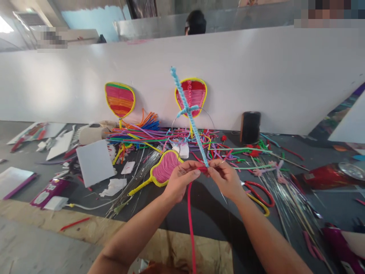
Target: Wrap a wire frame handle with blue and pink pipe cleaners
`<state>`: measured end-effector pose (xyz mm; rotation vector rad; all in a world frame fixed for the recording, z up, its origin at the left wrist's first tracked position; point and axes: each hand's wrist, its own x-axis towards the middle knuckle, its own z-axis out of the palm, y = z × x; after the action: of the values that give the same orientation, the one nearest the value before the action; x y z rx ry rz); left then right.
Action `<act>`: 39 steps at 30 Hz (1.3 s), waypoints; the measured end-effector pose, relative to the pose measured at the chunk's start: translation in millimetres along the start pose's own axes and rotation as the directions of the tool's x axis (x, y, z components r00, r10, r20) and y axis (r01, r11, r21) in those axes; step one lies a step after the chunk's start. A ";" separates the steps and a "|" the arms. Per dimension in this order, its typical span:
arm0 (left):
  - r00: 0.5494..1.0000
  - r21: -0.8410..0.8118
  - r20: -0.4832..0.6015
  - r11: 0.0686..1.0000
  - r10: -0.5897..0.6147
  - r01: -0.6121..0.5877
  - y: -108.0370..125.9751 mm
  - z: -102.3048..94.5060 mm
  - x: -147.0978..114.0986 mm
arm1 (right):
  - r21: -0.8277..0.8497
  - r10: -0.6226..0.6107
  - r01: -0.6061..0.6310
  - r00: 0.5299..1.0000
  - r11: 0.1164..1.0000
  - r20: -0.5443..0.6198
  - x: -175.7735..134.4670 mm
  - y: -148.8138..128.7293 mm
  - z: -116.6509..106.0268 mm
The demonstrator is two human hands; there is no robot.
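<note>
My left hand (pixel 182 179) and my right hand (pixel 224 178) meet over the table, fingers pinched. Between them a red pipe cleaner (pixel 190 213) is gripped near the base of a light-blue wrapped frame (pixel 194 127), its long tail hanging down toward me. The frame points up and away, with a short crossbar and thin bare wires bowing out at its sides. My right fingers close around the frame's lower end, while my left thumb and fingers press the red pipe cleaner there. Behind my left hand lies a pink fan with a yellow rim (pixel 165 167).
Two colourful fans (pixel 120 99) lean on the white panel (pixel 151 68). A pile of pipe cleaners (pixel 137 135) spreads behind my hands. Red-handled scissors (pixel 261 194), thin wires (pixel 293 201) and a red can (pixel 333 177) are at right. A black phone (pixel 250 127) stands upright. Someone's head shows beyond the panel.
</note>
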<state>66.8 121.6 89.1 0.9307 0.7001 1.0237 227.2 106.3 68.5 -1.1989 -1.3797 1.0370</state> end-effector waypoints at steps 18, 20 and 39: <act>0.797 0.750 0.596 -0.288 -0.096 -0.595 70.8 40.7 -8.9 | -0.245 0.029 0.056 0.943 0.968 0.331 -3.6 -24.8 -44.5; 0.829 0.788 0.521 -0.258 -0.202 -0.558 61.8 42.0 0.5 | -0.231 0.020 0.078 0.919 0.970 0.393 -5.1 -30.4 -45.5; 0.920 0.720 0.371 0.666 -0.129 -0.197 40.5 27.4 17.9 | 0.400 0.006 -0.275 0.830 0.874 0.557 3.1 -1.9 -36.8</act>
<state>80.5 138.6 136.5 1.8328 0.7671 0.5090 263.4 109.0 75.9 -0.6683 -1.3439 1.8071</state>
